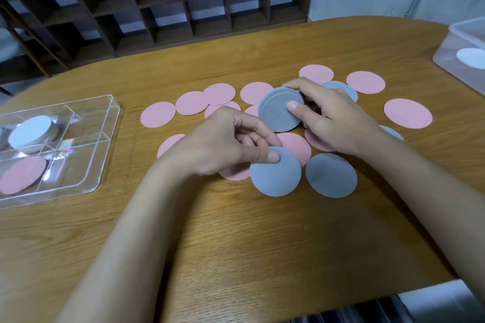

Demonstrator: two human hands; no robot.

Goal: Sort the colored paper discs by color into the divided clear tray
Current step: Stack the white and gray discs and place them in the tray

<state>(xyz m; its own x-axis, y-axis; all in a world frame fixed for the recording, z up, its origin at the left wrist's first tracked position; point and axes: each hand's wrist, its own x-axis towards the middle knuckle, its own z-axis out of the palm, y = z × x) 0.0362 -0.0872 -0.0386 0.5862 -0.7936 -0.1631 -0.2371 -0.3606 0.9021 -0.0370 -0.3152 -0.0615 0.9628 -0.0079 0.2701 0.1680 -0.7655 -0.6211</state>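
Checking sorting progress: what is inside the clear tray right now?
The clear tray holds a white disc stack in a far compartment and pink discs in a near one. Its left part is out of frame.

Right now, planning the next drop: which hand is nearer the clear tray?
Left. The left hand is closer to the clear tray; the right hand holds gray discs farther right.

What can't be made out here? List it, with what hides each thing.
Head view, the only one:
- How many discs the right hand holds in the grey stack: only the top face shows.
- The pink discs beneath both hands: partly covered, so no count.
- The divided clear tray: its left part is cut off by the frame edge.
- The plastic box at far right: cut off; contents beyond one white disc unseen.
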